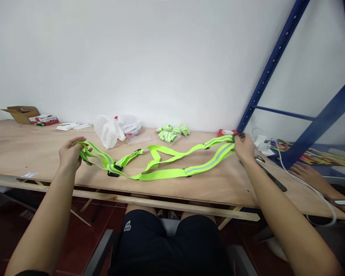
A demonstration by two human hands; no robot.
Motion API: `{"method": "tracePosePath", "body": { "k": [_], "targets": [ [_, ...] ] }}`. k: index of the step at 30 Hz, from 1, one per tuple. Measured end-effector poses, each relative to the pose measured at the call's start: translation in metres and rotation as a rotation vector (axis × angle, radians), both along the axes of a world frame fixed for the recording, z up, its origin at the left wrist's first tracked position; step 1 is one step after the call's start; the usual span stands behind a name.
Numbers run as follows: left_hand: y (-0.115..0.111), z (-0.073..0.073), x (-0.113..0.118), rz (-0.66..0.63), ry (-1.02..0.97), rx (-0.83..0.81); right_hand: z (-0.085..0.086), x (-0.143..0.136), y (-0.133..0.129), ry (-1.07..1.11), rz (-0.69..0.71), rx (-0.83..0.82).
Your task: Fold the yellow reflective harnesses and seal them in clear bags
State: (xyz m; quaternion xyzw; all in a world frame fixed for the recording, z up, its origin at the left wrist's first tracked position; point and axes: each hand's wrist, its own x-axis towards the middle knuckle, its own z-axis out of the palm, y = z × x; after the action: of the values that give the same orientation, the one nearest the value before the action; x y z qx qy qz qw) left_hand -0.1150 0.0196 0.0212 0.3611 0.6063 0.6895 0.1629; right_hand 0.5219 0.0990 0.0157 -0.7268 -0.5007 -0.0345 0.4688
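Observation:
A neon yellow-green reflective strap harness [161, 174], with grey stripes and black buckles, stretches sideways between my two hands, just over the wooden table. My left hand [71, 154] is closed round the looped straps at its left end. At the right end, my right hand [243, 147] grips the straps near a dark piece that is partly covered by the fingers. The middle straps hang slack and cross one another.
Behind the harness lie white plastic bags [109, 131] and several bagged neon strap bundles [172, 134]. A cardboard box [22, 114] stands far left. A blue metal frame [271, 63], a white cable [304, 184] and another person's hand [307, 176] are at the right.

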Motion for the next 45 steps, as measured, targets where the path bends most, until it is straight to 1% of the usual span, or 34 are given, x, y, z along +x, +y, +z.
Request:
{"method": "tracePosePath", "body": {
  "k": [1, 3, 4, 6, 8, 10, 12, 13, 14, 15, 16, 18, 19, 20, 22, 24, 25, 27, 32, 37, 42, 45],
  "targets": [
    [-0.003, -0.004, -0.002, -0.005, 0.021, -0.058, -0.003, 0.004, -0.001, 0.004, 0.048, -0.033],
    [-0.011, -0.012, -0.006, -0.015, 0.092, -0.19, -0.013, 0.011, -0.005, -0.074, 0.146, -0.167],
    [-0.015, -0.015, -0.008, -0.017, 0.14, -0.248, -0.018, 0.015, -0.006, -0.133, 0.169, -0.239],
    [-0.022, -0.017, -0.011, -0.004, 0.243, -0.325, -0.028, 0.02, -0.009, -0.233, 0.159, -0.365],
    [-0.025, -0.013, -0.008, 0.022, 0.345, -0.336, -0.034, 0.021, -0.013, -0.292, 0.113, -0.44],
    [-0.029, -0.002, 0.005, 0.06, 0.503, -0.275, -0.036, 0.015, -0.02, -0.362, 0.076, -0.412],
    [-0.037, 0.008, 0.032, 0.077, 0.752, -0.142, -0.037, -0.001, -0.034, -0.469, 0.088, -0.27],
    [-0.042, 0.012, 0.05, 0.029, 0.822, -0.075, -0.038, -0.011, -0.044, -0.525, 0.129, -0.181],
    [-0.048, 0.013, 0.07, -0.063, 0.89, -0.008, -0.04, -0.023, -0.056, -0.567, 0.197, -0.11],
    [-0.055, 0.012, 0.092, -0.194, 0.963, 0.038, -0.042, -0.037, -0.069, -0.598, 0.301, -0.064],
    [-0.063, 0.009, 0.114, -0.318, 1.025, 0.057, -0.045, -0.05, -0.084, -0.628, 0.434, -0.067],
    [-0.079, -0.007, 0.157, -0.509, 1.109, 0.054, -0.053, -0.072, -0.112, -0.688, 0.664, -0.159],
    [-0.086, -0.017, 0.176, -0.562, 1.153, 0.052, -0.057, -0.08, -0.125, -0.694, 0.747, -0.232],
    [-0.092, -0.029, 0.192, -0.607, 1.214, -0.003, -0.062, -0.084, -0.136, -0.688, 0.792, -0.304],
    [-0.101, -0.05, 0.217, -0.633, 1.29, -0.105, -0.069, -0.085, -0.152, -0.648, 0.803, -0.405],
    [-0.104, -0.065, 0.231, -0.65, 1.327, -0.171, -0.072, -0.077, -0.162, -0.604, 0.769, -0.452],
    [-0.103, -0.069, 0.234, -0.662, 1.332, -0.191, -0.073, -0.072, -0.165, -0.587, 0.757, -0.461],
    [-0.1, -0.071, 0.238, -0.693, 1.326, -0.21, -0.073, -0.064, -0.17, -0.565, 0.748, -0.464],
    [-0.088, -0.063, 0.233, -0.747, 1.289, -0.206, -0.077, -0.058, -0.175, -0.544, 0.739, -0.442],
    [-0.074, -0.061, 0.221, -0.791, 1.276, -0.209, -0.082, -0.062, -0.176, -0.518, 0.74, -0.419],
    [-0.061, -0.062, 0.221, -0.798, 1.268, -0.301, -0.079, -0.073, -0.186, -0.512, 0.823, -0.374],
    [-0.059, -0.061, 0.22, -0.831, 1.235, -0.282, -0.077, -0.082, -0.192, -0.531, 0.858, -0.343]
  ]
}}
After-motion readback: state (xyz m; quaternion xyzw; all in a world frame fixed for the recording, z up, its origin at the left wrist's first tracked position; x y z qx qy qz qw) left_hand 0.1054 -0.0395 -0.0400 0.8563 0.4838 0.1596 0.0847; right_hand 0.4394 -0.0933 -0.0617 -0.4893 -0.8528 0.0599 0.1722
